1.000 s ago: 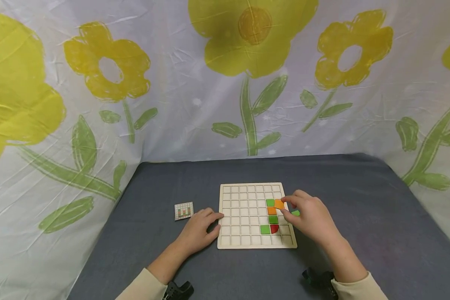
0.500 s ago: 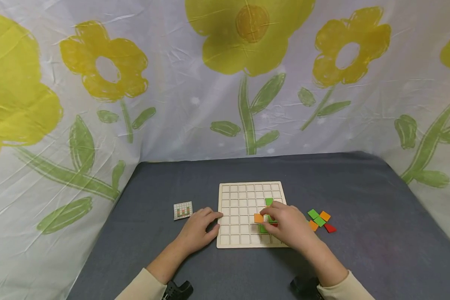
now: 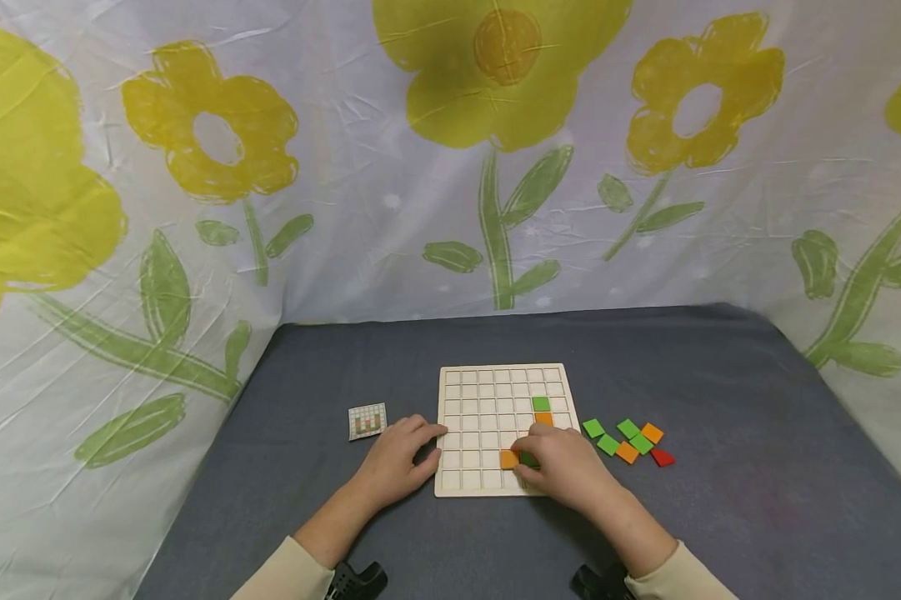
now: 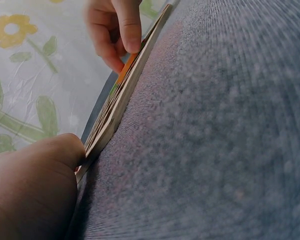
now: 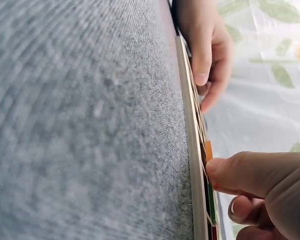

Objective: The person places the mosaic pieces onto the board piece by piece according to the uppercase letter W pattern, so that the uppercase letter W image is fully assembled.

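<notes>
A square wooden grid board (image 3: 468,433) lies on the dark cloth. My right hand (image 3: 570,471) pinches an orange square tile (image 3: 508,459) between thumb and index finger, low over the board's front part. In the right wrist view the orange tile (image 5: 208,150) is at the thumb tip. Just right of it, a green tile (image 3: 528,459) is partly covered by the fingers. Farther back sit another green tile and an orange tile (image 3: 543,418) in their cells. My left hand (image 3: 393,454) rests its thumb and index finger at the board's left edge.
Several loose green, orange and red tiles (image 3: 639,443) lie right of the board. A small printed pattern card (image 3: 367,422) lies to the left. Behind the table hangs a flowered cloth (image 3: 360,208). Each wrist carries a black device.
My right hand has carried the orange tile from the board's right edge leftward and toward the front. The loose tiles to the right have come into view. My left hand stays put.
</notes>
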### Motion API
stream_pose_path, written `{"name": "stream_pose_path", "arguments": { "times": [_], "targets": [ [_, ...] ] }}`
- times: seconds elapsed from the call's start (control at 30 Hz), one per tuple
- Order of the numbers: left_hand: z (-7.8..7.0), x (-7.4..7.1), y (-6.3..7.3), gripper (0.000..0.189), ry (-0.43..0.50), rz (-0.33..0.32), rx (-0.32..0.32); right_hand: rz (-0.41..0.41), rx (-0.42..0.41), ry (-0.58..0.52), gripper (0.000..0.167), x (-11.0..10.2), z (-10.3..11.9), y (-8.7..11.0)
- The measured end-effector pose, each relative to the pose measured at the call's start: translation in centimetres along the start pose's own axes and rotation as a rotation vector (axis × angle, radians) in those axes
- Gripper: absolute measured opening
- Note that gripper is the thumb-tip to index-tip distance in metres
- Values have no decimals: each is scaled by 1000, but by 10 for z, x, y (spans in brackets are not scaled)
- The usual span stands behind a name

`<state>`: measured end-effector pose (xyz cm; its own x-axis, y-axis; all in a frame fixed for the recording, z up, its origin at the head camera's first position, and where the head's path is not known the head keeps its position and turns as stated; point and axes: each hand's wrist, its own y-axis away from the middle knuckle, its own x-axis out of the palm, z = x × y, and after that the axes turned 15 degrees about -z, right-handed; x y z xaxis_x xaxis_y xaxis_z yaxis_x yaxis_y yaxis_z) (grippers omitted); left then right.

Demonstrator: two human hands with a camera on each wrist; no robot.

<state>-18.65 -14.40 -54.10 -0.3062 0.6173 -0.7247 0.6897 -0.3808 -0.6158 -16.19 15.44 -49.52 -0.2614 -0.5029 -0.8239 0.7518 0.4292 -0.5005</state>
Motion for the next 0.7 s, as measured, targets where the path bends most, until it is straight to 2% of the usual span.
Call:
{"name": "stream_pose_path", "arguments": {
  "times": [0.2, 0.53, 0.7],
  "targets": [
    [0, 1, 0, 28, -10, 4, -2, -4, 28, 14, 17, 4, -1, 1],
    [2, 1, -1, 28, -23, 14, -1, -19, 26, 24, 14, 4, -1, 3],
    [1, 0, -1, 28, -23, 27, -10, -58, -40, 1, 16, 6, -1, 4]
  ]
}}
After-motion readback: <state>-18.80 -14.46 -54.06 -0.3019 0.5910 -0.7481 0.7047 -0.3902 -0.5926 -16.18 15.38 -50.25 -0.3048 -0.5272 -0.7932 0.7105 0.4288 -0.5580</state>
